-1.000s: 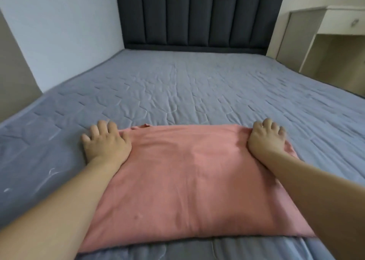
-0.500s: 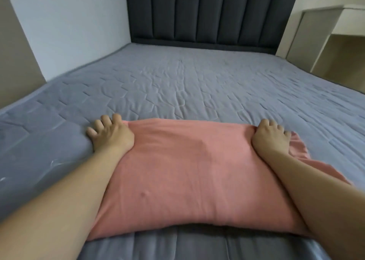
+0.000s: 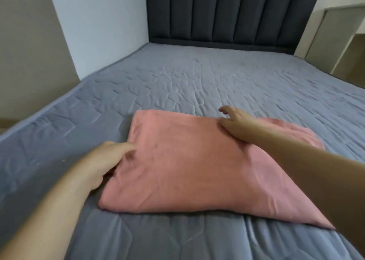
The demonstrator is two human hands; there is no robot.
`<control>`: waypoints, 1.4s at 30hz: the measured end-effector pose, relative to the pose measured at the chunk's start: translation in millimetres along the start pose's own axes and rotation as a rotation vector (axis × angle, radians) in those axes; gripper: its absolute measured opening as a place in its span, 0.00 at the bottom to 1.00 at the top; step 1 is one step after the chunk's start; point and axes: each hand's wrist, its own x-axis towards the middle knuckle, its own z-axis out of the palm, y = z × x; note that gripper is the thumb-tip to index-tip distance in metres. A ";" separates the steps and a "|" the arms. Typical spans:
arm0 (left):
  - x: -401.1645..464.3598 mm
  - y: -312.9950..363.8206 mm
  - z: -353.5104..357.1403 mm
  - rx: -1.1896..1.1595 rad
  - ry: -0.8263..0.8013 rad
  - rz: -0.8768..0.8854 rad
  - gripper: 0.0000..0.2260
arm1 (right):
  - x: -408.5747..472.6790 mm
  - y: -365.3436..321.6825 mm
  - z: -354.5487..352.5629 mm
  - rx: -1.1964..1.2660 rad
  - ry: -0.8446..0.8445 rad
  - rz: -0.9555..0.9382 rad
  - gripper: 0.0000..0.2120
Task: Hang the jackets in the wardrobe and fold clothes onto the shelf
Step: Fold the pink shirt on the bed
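Count: two bare hands, one pink garment, one bed, one headboard, one cream cabinet.
Left hand (image 3: 107, 159): lower left of the frame, at the garment's left edge; its fingers point right and lie against the cloth, some tucked at or under the edge. Whether they pinch the cloth I cannot tell.
Pink garment (image 3: 189, 165): folded into a rough rectangle, lying flat on the bed in the lower centre of the frame; its right side is bunched and blurred beneath the right forearm.
Right hand (image 3: 236, 122): centre right, heel of the palm on the garment's far right corner, fingers loosely curled and lifted off the cloth, clasping nothing.
Bed (image 3: 197, 82): grey quilted cover, filling the middle of the frame.
Headboard (image 3: 227, 12): dark padded panels, top centre.
Cabinet (image 3: 339, 32): cream, upper right, beside the bed.
Walls: white and beige, upper left.
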 end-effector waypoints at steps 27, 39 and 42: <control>-79.1 223.5 -215.9 0.476 -0.043 0.277 0.18 | 72.8 -330.4 -216.2 0.818 0.242 0.090 0.19; -359.8 347.5 -202.3 0.830 0.015 0.427 0.14 | -114.9 -289.6 -377.2 1.608 0.387 0.100 0.09; -389.3 310.6 -127.8 0.957 -0.114 0.433 0.13 | -171.1 -229.4 -329.5 1.750 0.369 0.195 0.10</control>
